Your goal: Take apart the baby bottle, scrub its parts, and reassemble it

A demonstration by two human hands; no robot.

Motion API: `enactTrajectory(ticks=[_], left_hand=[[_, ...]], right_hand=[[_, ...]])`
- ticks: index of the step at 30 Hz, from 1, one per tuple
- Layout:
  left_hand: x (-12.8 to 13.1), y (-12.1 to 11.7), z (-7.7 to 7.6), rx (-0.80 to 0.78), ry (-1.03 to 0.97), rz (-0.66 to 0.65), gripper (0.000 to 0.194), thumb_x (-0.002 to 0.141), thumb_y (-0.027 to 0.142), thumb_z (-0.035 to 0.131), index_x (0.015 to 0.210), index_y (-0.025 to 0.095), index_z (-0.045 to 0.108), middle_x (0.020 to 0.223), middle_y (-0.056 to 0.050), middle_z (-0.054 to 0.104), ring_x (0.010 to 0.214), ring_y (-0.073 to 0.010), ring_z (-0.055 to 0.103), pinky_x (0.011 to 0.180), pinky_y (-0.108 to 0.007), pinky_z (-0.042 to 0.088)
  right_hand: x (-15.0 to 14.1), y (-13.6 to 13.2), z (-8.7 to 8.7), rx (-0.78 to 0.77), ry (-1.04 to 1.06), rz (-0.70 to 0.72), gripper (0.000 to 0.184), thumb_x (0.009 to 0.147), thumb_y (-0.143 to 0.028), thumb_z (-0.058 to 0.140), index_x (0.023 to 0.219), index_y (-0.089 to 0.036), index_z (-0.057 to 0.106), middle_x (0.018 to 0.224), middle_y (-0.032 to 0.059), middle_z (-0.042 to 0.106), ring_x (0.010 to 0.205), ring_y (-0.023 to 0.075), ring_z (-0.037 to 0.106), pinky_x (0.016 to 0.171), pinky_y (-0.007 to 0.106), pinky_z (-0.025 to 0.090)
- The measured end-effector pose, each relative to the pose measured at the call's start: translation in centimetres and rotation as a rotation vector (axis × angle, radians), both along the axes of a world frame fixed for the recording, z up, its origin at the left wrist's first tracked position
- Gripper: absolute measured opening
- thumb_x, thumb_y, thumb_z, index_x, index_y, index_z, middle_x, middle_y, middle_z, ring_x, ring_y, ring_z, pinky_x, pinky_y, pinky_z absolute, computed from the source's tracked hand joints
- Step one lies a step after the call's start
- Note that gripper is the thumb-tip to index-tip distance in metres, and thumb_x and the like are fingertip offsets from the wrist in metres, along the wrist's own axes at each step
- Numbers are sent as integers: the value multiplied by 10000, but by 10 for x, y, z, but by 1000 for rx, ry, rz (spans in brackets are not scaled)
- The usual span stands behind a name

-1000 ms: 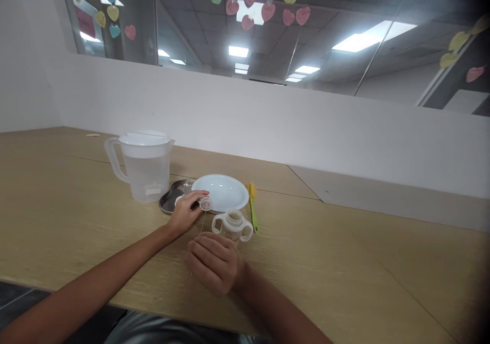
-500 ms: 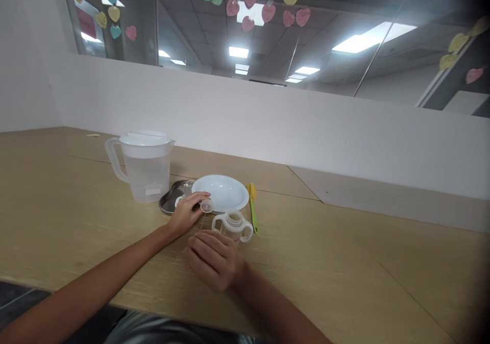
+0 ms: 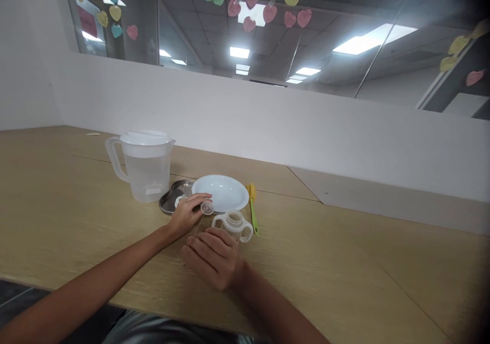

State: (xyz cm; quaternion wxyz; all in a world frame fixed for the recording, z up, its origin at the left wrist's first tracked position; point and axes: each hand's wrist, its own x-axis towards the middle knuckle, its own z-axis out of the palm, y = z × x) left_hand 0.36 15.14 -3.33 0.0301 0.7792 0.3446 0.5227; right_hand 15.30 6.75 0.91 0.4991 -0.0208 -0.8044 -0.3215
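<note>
My left hand (image 3: 187, 215) is closed on a small clear round piece (image 3: 207, 208), which looks like a part of a baby cup. From that piece a thin wire-like rod (image 3: 198, 226) runs down to my right hand (image 3: 214, 257). The fingers of my right hand are pinched around its lower end, which is mostly hidden. Just behind the right hand stands a translucent cup with two handles (image 3: 234, 220), upright and without a lid. Its lower part is covered by my knuckles.
A white oval bowl (image 3: 220, 191) overlaps a metal kidney tray (image 3: 167, 202) holding a small white part. Left of them stands a lidded plastic pitcher (image 3: 148, 168). A brush with yellow head and green handle (image 3: 253, 211) lies right of the bowl on the wooden table (image 3: 344, 272).
My right hand has shifted slightly to the left, and the thin rod now slants more. My left hand and the round piece have barely moved.
</note>
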Motion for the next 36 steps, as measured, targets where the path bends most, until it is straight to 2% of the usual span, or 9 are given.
enactTrajectory(ticks=[10,20,36], left_hand=[[0,0,-1,-11,-6,-3,148,858,237,512,904,199,647,1054,-48,663,977,-168,615,855,-295,490],[1,-2,1,-35,-11,10,151,856,273,524,877,200,655,1049,-45,666,973,-169,617,859,-300,491],[1,-1,-1,-13,-48,-26,137,837,253,556,863,198,678,1043,-55,671,977,-173,621,865,-300,495]], right_hand=[[-1,1,-2,1,35,-12,63,788,-96,610,785,-141,654,749,-5,673,690,87,567,707,253,474],[-1,0,-1,-28,30,-26,108,822,-93,571,783,-154,651,704,-20,658,652,73,538,726,251,454],[-1,-2,-3,-77,77,-54,97,821,-112,596,770,-174,649,679,-57,651,635,64,526,853,288,396]])
